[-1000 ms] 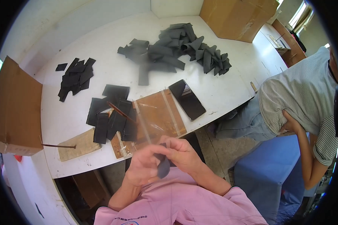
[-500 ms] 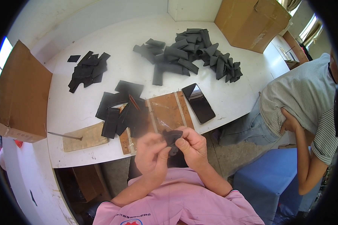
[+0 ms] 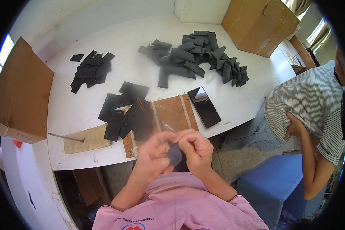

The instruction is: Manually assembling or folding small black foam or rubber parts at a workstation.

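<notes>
At table edge, left hand (image 3: pixel 154 155) and right hand (image 3: pixel 195 149) pinch dark piece (image 3: pixel 175 154).

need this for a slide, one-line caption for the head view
Left hand and right hand pinch a small dark piece above a white table.

A white table (image 3: pixel 103 153) stands against a pale wall (image 3: pixel 84 15); bright windows (image 3: pixel 314 34) sit beyond its far right corner, grey floor (image 3: pixel 237 161) beneath.
</notes>
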{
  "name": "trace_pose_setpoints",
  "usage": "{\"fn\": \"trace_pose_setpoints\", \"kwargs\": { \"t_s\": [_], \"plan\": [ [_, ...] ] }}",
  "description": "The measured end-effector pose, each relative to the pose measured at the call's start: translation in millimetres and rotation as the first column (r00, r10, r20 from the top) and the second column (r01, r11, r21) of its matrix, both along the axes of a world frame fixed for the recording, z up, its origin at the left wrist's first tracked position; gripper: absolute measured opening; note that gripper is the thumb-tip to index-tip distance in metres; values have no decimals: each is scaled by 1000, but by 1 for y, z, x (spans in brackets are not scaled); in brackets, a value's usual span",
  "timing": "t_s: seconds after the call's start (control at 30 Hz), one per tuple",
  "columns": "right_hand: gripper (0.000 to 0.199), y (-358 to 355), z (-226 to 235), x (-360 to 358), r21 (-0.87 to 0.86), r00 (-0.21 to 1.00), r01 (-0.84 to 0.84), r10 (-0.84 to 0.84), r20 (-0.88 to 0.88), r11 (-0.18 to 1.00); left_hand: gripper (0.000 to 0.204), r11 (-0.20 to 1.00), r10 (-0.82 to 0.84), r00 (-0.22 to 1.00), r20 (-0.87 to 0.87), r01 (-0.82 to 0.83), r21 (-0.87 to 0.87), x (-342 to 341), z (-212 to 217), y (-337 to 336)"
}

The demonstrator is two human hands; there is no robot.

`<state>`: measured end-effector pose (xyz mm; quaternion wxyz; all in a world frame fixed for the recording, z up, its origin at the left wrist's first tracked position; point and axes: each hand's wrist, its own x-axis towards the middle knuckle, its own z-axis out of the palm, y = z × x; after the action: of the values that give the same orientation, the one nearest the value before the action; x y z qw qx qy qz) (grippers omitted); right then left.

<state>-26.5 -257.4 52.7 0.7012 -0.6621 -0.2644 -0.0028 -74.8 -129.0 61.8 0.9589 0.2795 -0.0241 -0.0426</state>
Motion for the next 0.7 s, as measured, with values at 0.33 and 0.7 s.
{"fn": "trace_pose_setpoints", "kwargs": {
  "t_s": [0.33,0.7],
  "plan": [
    [6,17,-3,3,-105,947,186,-150,284,977,11,577,513,847,141,-462,674,-4,0,-15],
    [13,47,75,43,-13,926,-295,282,-249,956,31,919,-20,991,136,71,-388,18,48,40]
  ]
}}
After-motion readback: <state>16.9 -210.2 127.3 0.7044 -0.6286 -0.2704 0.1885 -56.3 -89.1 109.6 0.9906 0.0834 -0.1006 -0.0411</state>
